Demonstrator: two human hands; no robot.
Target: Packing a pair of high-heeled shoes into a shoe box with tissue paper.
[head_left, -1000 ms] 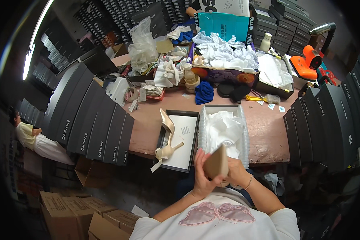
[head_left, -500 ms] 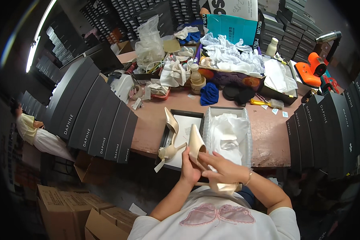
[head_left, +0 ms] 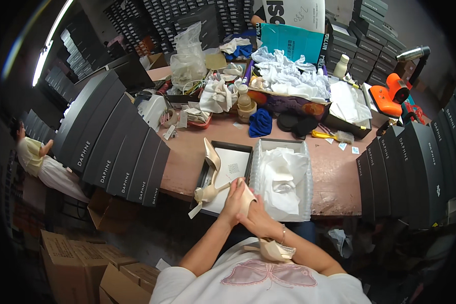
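A cream high-heeled shoe (head_left: 247,201) is between my two hands, close in front of my chest. My left hand (head_left: 231,206) wraps the toe end from the left, and my right hand (head_left: 259,219) grips it from the right. The shoe's back part with its cream fabric bow (head_left: 276,250) hangs below my right wrist. A matching shoe (head_left: 213,157) lies on its side in the shallow dark tray-like box part (head_left: 247,150), its bow end over the near left edge. Beside it, an open shoe box (head_left: 308,167) holds crumpled white tissue paper (head_left: 283,177).
Dark shoe boxes stand stacked at left (head_left: 121,147) and right (head_left: 405,167). Along the back are a carton of white crumpled paper (head_left: 289,73), a blue cloth (head_left: 260,123), a yellow-handled brush (head_left: 343,137) and an orange tool (head_left: 387,99). Another person (head_left: 38,157) stands far left.
My right hand has closed in around the shoe's toe part, which is now mostly covered. The shoe has dropped lower and its bow end hangs nearer my chest. The view has shifted slightly.
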